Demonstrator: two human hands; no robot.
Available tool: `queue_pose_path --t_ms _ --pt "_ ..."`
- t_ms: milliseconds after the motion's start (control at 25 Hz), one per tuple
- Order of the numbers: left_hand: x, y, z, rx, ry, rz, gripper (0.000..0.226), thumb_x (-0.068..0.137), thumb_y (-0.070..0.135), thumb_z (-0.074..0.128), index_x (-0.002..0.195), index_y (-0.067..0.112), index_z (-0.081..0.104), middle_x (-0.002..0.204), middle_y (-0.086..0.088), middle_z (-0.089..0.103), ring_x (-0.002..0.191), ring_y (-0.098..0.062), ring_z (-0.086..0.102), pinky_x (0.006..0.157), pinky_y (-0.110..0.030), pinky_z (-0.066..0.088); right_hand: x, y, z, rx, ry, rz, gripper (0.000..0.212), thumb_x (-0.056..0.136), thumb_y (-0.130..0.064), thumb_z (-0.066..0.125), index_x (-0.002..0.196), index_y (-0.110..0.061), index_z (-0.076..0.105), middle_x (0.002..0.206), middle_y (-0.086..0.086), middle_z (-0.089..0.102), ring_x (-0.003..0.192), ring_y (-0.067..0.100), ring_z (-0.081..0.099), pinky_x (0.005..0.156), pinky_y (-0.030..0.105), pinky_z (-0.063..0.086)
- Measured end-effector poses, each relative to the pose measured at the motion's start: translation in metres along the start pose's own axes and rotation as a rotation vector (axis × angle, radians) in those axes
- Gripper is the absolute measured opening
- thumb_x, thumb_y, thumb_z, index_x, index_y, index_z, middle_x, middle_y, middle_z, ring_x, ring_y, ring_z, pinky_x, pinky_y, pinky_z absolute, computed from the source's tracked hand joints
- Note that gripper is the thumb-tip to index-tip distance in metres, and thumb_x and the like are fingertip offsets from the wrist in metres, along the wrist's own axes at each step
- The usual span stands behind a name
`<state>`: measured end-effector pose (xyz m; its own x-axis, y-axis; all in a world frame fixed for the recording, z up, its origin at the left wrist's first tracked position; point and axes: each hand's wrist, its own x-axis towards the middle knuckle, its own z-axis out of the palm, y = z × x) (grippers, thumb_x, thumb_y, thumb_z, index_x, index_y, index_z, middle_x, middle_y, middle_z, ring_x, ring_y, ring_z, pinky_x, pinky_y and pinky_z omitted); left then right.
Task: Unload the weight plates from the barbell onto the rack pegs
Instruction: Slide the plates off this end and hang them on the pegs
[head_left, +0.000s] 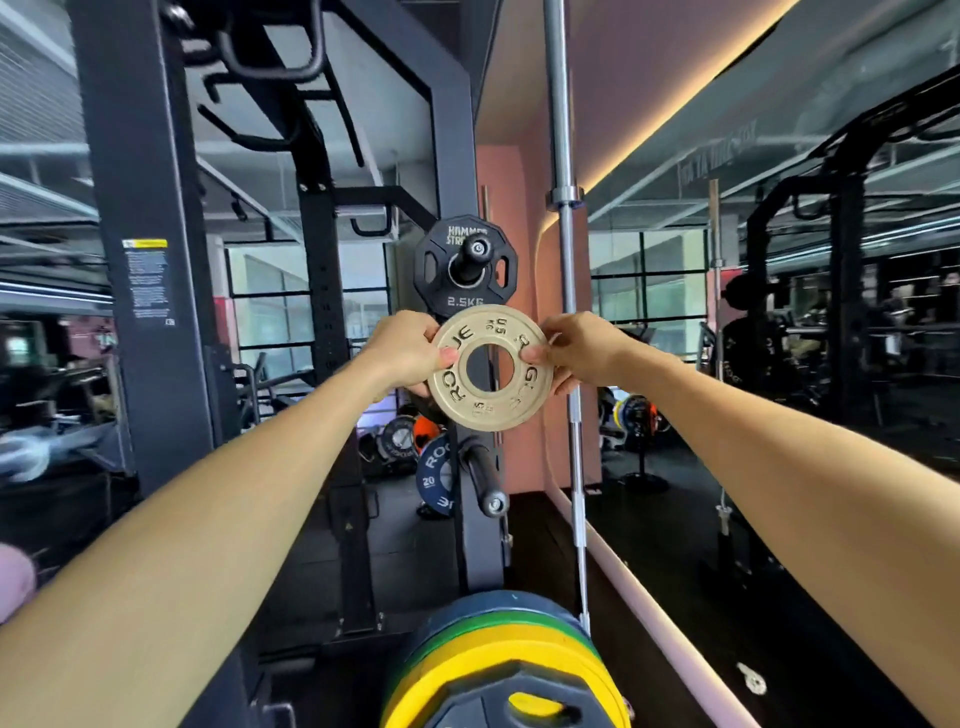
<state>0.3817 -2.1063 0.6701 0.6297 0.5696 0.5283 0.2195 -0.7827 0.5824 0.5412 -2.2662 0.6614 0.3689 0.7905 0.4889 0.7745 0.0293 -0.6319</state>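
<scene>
A small pale 0.5 kg Rogue weight plate (489, 370) is held up in front of the rack upright (480, 540). My left hand (408, 353) pinches its left rim and my right hand (582, 351) pinches its right rim. Just above it a black 2.5 kg plate (464, 296) hangs on an upper rack peg (474, 254). Below the held plate a bare black peg (488, 480) sticks out toward me. At the bottom, blue, green and yellow plates (506, 654) sit stacked on the barbell end, with a black plate in front.
A steel barbell (563, 208) stands upright against the pink wall on the right, beside a mirror. A blue 20 kg plate (434, 478) and other plates sit low behind the rack. A black rack post (150, 291) with a label stands at left.
</scene>
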Motion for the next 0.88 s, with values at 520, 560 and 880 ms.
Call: queue_pose_path --t_ms 520,560,880 --pt "0.081 0.047 -0.045 0.075 0.205 0.135 0.003 0.094 0.014 0.063 0.096 0.014 0.060 0.096 -0.014 0.070 0.080 -0.027 0.072 0.068 -0.041 0.061 0.094 -0.028 -0.052 0.081 0.063 -0.152 0.026 0.091 -0.021 0.065 0.108 -0.003 0.058 0.081 0.013 0.069 0.055 0.022 0.069 0.048 0.025 0.055" --pt "0.090 0.048 -0.045 0.090 0.219 0.145 0.003 0.095 0.015 0.063 0.096 0.014 0.060 0.096 -0.014 0.070 0.079 -0.027 0.071 0.069 -0.041 0.061 0.102 -0.028 -0.055 0.069 0.069 -0.161 0.024 0.091 -0.021 0.065 0.107 -0.004 0.058 0.083 0.015 0.069 0.057 0.023 0.069 0.048 0.026 0.056" --pt "0.155 0.036 -0.038 0.165 0.292 0.174 0.012 0.094 0.019 0.064 0.101 0.012 0.058 0.098 -0.011 0.067 0.072 -0.021 0.067 0.051 -0.027 0.057 0.166 -0.007 -0.062 0.045 0.106 -0.171 0.027 0.093 -0.021 0.062 0.107 0.001 0.055 0.091 0.025 0.067 0.061 0.029 0.067 0.048 0.027 0.057"
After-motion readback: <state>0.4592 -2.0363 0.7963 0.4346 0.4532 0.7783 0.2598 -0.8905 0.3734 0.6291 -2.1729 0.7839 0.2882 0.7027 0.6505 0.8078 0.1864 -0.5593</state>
